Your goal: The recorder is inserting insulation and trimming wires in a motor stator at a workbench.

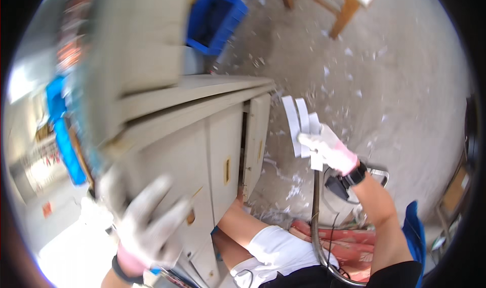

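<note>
My right hand [330,147], in a white glove with a pink cuff, is held out above the floor. Its fingers are closed on several flat white strips [302,121], which fan apart at their far ends. Whether the strips are paper or plastic I cannot tell. On the left, my gloved left hand [147,219] is raised in front of the pale cabinet [174,159]. Motion blurs it, but its fingers are spread and nothing shows in them. A dark band is on each wrist.
A blue plastic crate [215,22] stands beyond the cabinet. One cabinet door [257,141] is ajar near my knee. White scraps [294,192] litter the concrete floor. A wooden-legged stool or table [344,9] is at the far side. A curved metal tube [317,227] rises beside my lap.
</note>
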Demonstrator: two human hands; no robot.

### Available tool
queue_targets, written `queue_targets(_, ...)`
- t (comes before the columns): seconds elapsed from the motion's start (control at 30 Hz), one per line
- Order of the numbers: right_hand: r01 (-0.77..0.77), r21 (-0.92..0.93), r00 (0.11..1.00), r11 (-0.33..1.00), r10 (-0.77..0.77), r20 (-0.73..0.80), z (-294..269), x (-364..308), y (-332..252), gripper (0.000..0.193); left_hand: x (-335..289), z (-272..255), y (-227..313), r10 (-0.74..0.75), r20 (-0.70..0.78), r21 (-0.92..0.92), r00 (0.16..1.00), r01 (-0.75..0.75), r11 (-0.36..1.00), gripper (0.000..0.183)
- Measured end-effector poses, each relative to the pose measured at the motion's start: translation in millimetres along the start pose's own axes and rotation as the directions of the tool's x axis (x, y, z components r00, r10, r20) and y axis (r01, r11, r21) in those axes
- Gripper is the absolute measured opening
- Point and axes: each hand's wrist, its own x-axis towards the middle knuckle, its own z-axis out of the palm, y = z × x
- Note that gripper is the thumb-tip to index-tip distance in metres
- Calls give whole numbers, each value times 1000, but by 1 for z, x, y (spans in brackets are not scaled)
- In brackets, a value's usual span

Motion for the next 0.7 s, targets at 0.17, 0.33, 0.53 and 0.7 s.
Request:
queue_targets(0.17, 262, -262, 940, 929, -307, -148, 93, -90, -55, 14, 26, 7, 4, 76, -146, 13, 986, -75, 997, 37)
queue_targets(0.33, 757, -233, 629, 610, -777, 9, 191, -152, -88, 19, 9, 28, 66, -234, -350, 320, 907, 350, 880, 40)
queue_targets(0.53, 729, -432, 684, 531, -570, 454, 347, -129, -106, 26, -126, -2, 244, -378, 173, 109, 909, 364, 925, 58)
queue_targets(0.7, 637, -691, 771, 341, -298, 563, 422, 7, -148, 26, -245, 19, 321, -469, -105, 25, 877, 474, 880, 44)
